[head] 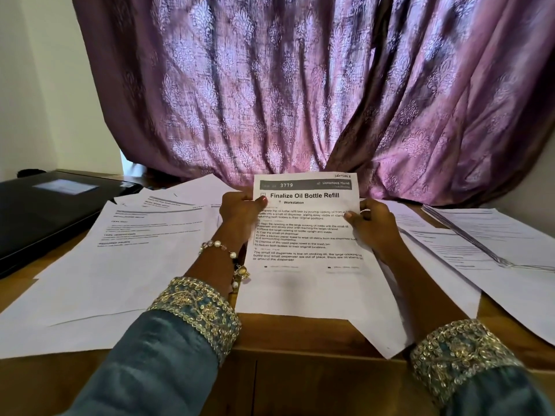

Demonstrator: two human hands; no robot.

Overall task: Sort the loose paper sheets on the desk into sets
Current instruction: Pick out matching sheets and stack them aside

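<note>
A printed sheet headed "Finalize Oil Bottle Refill" [306, 259] is held up in front of me over the desk's near edge. My left hand [240, 214] grips its left edge, thumb on the front near the title. My right hand [372, 226] grips the right edge, thumb on the printed text. Loose printed sheets [132, 253] lie overlapping on the left of the desk, and more sheets [468, 253] spread over the right side.
A closed black laptop [45, 211] sits at the far left of the wooden desk [300, 334]. A purple patterned curtain [300, 85] hangs right behind the desk. A stack of papers with a dark edge [468, 235] lies at the right.
</note>
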